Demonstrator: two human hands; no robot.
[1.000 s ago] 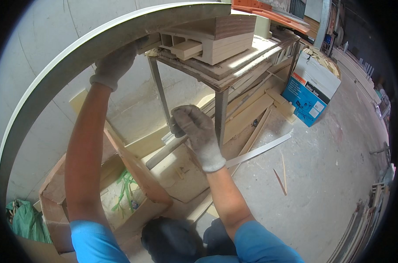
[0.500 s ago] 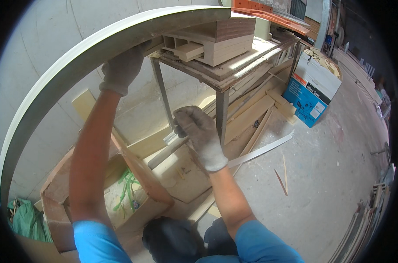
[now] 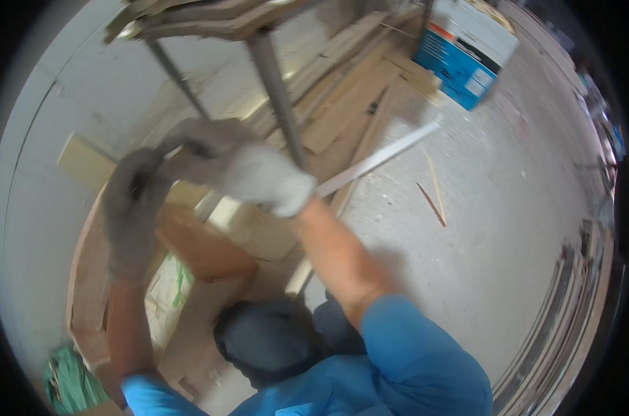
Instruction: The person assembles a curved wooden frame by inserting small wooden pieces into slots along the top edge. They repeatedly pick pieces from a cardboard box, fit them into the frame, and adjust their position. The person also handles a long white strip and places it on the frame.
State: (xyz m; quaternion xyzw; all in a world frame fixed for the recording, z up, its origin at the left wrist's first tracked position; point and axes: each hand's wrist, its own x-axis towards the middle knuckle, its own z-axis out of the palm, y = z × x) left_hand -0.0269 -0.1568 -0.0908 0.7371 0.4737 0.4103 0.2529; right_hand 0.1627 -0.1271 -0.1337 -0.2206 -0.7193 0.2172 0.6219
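Note:
My left hand (image 3: 128, 208), in a grey work glove, is raised with its fingers bent in toward the other hand. My right hand (image 3: 241, 163), gloved the same way, meets it with fingers curled together. Between the fingertips a small pale sliver shows, too blurred to name. Both hands are above an open cardboard box (image 3: 87, 284), which holds green strips (image 3: 181, 283) and pale scraps. Beyond them stands a wooden-topped table (image 3: 210, 26) on metal legs.
Boards (image 3: 342, 104) lie under and beside the table. A blue-and-white carton (image 3: 460, 62) stands at the far right. On the floor are a long white strip (image 3: 390, 156) and thin slivers (image 3: 432, 204). Long strips (image 3: 564, 333) line the right edge; a green bag (image 3: 72, 381) sits lower left.
My left hand has left the long curved-looking white profile and come down; my right hand has moved left to meet it. The view has tilted down, so the profile and table-top pieces are out of sight.

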